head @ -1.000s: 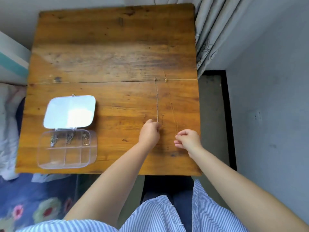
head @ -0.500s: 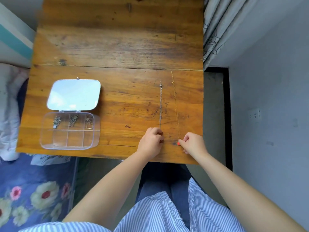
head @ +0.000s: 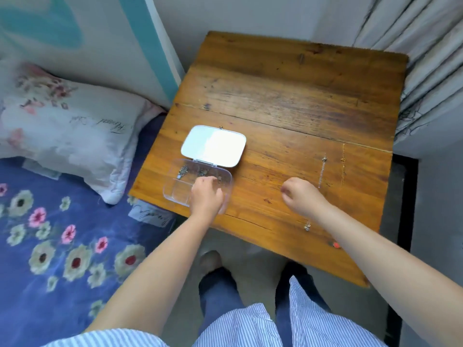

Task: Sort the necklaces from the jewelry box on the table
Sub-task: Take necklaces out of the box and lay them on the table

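Observation:
A clear jewelry box (head: 175, 194) with its white lid (head: 213, 146) open lies at the left of the wooden table (head: 288, 96). Necklaces sit bunched in its far compartments (head: 183, 171). My left hand (head: 206, 195) hovers over the box's right side, fingers curled at the far right compartment; whether it grips anything is hidden. A silver necklace (head: 322, 172) and a gold necklace (head: 342, 169) lie stretched out side by side at the right, their pendants (head: 307, 226) near the front edge. My right hand (head: 302, 196) floats loosely curled, left of the silver chain, holding nothing.
A bed with a blue floral sheet (head: 50, 246) and a pillow (head: 62, 131) stands left of the table. Grey curtains (head: 426, 58) hang at the right behind the table. My feet (head: 213, 266) are on the floor below the table's front edge.
Both hands have let go of the two chains, which stay stretched on the table. My left hand went left to the box, my right hand lifted off, and the view swung left.

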`<state>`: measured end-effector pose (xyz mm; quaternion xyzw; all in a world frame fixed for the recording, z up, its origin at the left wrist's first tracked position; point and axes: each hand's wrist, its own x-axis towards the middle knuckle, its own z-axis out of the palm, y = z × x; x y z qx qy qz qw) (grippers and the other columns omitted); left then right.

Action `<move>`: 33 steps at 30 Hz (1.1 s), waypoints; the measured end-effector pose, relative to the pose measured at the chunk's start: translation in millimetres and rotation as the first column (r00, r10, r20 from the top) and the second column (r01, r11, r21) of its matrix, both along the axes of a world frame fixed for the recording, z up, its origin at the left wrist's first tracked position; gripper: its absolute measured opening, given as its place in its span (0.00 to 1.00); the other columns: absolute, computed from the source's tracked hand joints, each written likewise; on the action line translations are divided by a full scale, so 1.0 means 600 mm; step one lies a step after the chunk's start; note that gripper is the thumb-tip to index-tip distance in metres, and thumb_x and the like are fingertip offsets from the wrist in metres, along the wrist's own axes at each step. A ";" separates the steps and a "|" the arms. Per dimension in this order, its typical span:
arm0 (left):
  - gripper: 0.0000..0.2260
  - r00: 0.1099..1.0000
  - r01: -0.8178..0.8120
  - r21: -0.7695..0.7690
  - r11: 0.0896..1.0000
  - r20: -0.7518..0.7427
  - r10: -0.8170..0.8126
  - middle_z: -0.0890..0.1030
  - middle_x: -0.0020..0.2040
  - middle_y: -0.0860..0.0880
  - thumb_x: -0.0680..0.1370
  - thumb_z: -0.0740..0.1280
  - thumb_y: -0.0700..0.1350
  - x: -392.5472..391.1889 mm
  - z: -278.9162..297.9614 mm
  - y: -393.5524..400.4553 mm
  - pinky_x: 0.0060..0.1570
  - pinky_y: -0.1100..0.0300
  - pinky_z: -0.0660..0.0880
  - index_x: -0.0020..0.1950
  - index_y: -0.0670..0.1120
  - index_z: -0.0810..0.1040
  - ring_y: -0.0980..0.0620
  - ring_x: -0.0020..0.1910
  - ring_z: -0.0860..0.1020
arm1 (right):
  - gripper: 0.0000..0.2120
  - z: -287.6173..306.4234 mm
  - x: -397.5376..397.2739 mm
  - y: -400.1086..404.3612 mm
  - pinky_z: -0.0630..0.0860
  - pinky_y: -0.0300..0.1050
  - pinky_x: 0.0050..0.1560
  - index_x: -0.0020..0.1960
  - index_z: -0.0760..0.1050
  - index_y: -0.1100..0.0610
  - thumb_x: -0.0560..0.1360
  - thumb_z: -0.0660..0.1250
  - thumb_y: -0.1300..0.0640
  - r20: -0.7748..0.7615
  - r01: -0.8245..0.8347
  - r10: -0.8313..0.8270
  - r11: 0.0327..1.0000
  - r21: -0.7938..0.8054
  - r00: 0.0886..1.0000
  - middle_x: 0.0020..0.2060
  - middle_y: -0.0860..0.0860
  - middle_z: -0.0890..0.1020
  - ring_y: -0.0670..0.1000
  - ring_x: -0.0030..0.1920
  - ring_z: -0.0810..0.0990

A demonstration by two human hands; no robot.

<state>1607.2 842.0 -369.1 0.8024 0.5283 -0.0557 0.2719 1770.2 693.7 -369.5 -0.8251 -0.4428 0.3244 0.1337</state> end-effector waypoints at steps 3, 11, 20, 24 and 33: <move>0.16 0.995 -0.028 -0.001 1.000 -0.097 0.028 0.73 0.65 0.40 0.77 0.62 0.40 -0.045 0.003 0.089 0.64 0.51 0.70 0.64 0.40 0.75 0.42 0.65 0.71 | 0.10 0.004 -0.042 0.083 0.74 0.52 0.51 0.50 0.76 0.65 0.76 0.58 0.62 0.011 -0.067 0.066 0.998 0.008 0.998 0.50 0.62 0.79 0.61 0.52 0.76; 0.15 0.908 0.279 -0.127 0.952 -0.287 -0.305 0.73 0.64 0.43 0.79 0.59 0.42 -0.144 -0.028 0.238 0.55 0.51 0.74 0.65 0.43 0.73 0.42 0.61 0.74 | 0.09 -0.038 -0.182 0.238 0.73 0.51 0.48 0.48 0.76 0.66 0.74 0.58 0.65 0.057 0.082 -0.079 0.995 -0.053 0.995 0.50 0.62 0.78 0.61 0.52 0.76; 0.11 0.785 0.558 -0.113 0.822 -0.248 -0.567 0.80 0.54 0.42 0.81 0.58 0.43 -0.112 -0.050 0.295 0.44 0.53 0.76 0.54 0.41 0.79 0.41 0.52 0.79 | 0.09 -0.078 -0.234 0.318 0.74 0.51 0.46 0.48 0.77 0.66 0.74 0.59 0.64 0.232 0.284 -0.276 0.959 -0.002 0.933 0.49 0.62 0.80 0.60 0.53 0.77; 0.13 0.660 0.658 -0.140 0.740 -0.368 -0.655 0.80 0.57 0.44 0.76 0.60 0.32 -0.070 -0.055 0.295 0.47 0.56 0.76 0.56 0.41 0.78 0.43 0.56 0.79 | 0.08 -0.091 -0.234 0.354 0.75 0.52 0.45 0.51 0.74 0.64 0.74 0.58 0.67 0.295 0.155 -0.100 0.973 -0.169 0.950 0.52 0.60 0.78 0.60 0.53 0.78; 0.16 0.624 0.642 -0.243 0.727 -0.385 -0.680 0.75 0.67 0.45 0.79 0.57 0.33 -0.009 -0.082 0.270 0.58 0.57 0.74 0.64 0.41 0.75 0.46 0.65 0.74 | 0.11 -0.118 -0.224 0.362 0.75 0.52 0.46 0.55 0.74 0.66 0.74 0.58 0.69 0.345 0.108 0.014 0.937 -0.332 0.939 0.54 0.62 0.76 0.60 0.54 0.78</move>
